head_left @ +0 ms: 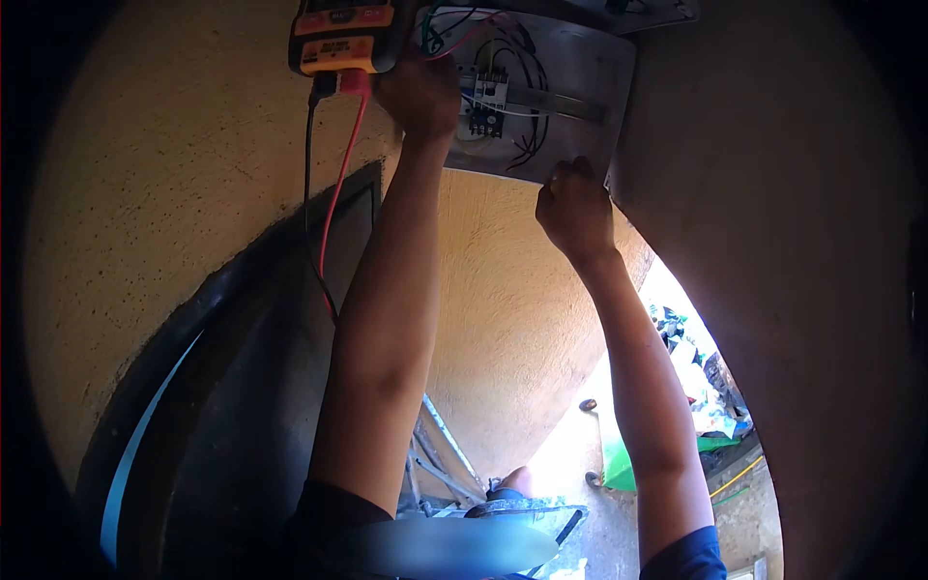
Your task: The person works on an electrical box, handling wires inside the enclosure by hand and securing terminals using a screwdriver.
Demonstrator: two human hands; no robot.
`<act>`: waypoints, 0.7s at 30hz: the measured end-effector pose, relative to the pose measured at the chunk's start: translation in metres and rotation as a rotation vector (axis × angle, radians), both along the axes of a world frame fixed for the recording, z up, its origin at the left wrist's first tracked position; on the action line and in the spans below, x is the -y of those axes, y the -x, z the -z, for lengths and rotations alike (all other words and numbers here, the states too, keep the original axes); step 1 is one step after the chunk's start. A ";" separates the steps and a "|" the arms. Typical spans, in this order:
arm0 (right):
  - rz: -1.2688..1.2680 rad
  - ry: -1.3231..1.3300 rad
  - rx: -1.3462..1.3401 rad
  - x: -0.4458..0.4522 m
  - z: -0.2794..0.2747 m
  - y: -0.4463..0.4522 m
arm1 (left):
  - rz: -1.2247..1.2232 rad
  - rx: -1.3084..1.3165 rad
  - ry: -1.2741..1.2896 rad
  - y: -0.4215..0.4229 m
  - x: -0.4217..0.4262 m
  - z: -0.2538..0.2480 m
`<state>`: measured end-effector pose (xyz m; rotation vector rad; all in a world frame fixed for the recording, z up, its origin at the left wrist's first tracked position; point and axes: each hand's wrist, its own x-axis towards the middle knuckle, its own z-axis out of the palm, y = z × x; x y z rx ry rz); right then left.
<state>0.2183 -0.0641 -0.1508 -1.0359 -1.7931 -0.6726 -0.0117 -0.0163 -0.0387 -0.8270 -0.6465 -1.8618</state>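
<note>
At the top of the view, an orange and black multimeter (343, 43) stands upright with a black lead and a red lead (340, 184) plugged into its lower end. My left hand (422, 95) is closed at its lower right side, the fingers mostly hidden behind it. A grey electrical box (580, 140) is on the wall, with a breaker-like module (488, 101) on a metal rail and several loose dark wires (530, 145). My right hand (577, 211) is closed at the box's lower right edge; whatever its fingers hold is hidden.
Rough yellow wall (184, 145) surrounds the box. A dark door or panel (271, 387) is at lower left, and a dark brown surface (773, 242) fills the right. Below, a bright floor holds a green item (616, 454) and piled bags (710, 387).
</note>
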 end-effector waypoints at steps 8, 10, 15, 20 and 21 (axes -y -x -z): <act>0.111 -0.001 0.068 -0.003 0.002 0.001 | -0.005 0.022 0.230 0.012 -0.015 0.002; 0.112 -0.028 0.065 -0.005 0.002 0.001 | 0.100 -0.008 0.312 0.006 0.004 0.010; 0.098 -0.041 0.088 -0.001 0.001 -0.001 | 0.127 0.101 0.322 -0.041 0.049 0.064; 0.113 0.025 0.113 0.002 -0.003 -0.002 | 0.172 -0.114 0.340 -0.096 0.075 0.107; 0.032 0.023 0.066 0.002 -0.004 -0.006 | 0.079 -0.116 0.338 -0.101 0.085 0.109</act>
